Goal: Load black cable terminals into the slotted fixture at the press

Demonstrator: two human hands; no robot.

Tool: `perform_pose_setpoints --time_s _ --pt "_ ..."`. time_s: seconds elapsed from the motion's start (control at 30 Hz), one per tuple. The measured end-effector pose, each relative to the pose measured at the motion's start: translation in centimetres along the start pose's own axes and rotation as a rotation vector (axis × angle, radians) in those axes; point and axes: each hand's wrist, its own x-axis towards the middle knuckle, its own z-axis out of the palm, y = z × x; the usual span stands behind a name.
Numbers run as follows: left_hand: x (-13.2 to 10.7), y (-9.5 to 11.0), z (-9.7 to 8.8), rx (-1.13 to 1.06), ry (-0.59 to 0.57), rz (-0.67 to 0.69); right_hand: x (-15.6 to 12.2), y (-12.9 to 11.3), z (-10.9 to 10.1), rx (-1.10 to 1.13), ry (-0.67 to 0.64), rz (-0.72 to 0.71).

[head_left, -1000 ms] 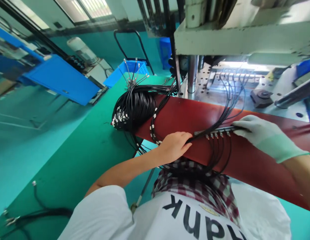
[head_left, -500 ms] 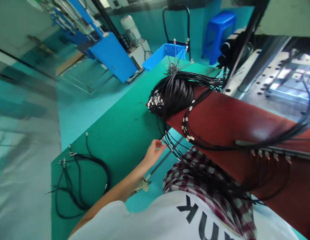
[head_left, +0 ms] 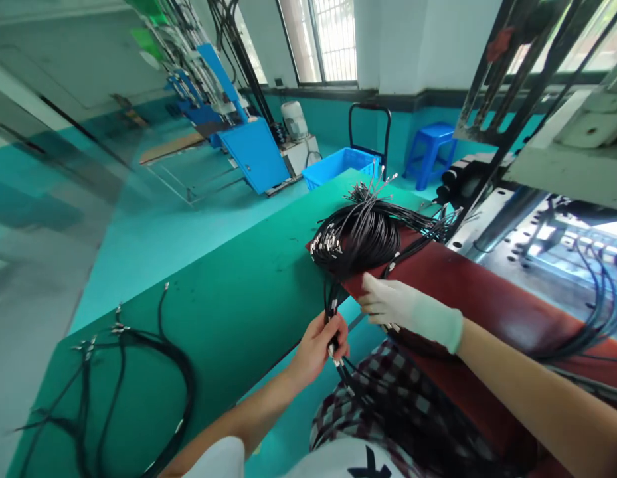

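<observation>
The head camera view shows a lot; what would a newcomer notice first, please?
A bundle of black cables with metal end fittings, lying on a dark red sheet by the green bench, stands out first. Nearer, the bare left hand grips several cable ends, beside the white-gloved right hand. Behind sits a bright blue crate.

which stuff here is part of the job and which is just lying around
Part of the job: left hand holding black cables; gloved right hand; cable bundle on the red sheet.
Just lying around: cable coil on the green bench; blue crate; blue stool.
</observation>
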Motion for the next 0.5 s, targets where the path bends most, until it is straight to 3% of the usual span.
perform_pose_setpoints --time_s 0.1,0.17,0.23,0.37,0.43,0.5 --pt "-0.7 1.3 1.0 0.197 -0.107 -0.008 6.0 -2.4 -0.2 0.417 0.028 0.065" --pt "-0.6 1.1 1.3 0.32 -0.138 -0.03 9.0 -4.3 -0.9 0.62 0.171 -0.015" --pt "-0.2 0.3 1.1 0.397 -0.157 -0.07 10.6 -6.0 -1.7 0.652 0.27 -0.124" --pt "0.3 -0.3 0.0 0.523 -0.226 -0.108 8.5 -8.0 -1.8 0.586 0.177 -0.315" --pt "0.6 1.2 -0.3 0.652 -0.311 -0.047 5.6 -8.3 -1.3 0.53 0.069 -0.418" --pt "1.2 4.0 -0.3 0.718 -0.363 0.101 2.3 -8.3 -0.7 0.436 -0.018 -0.514"
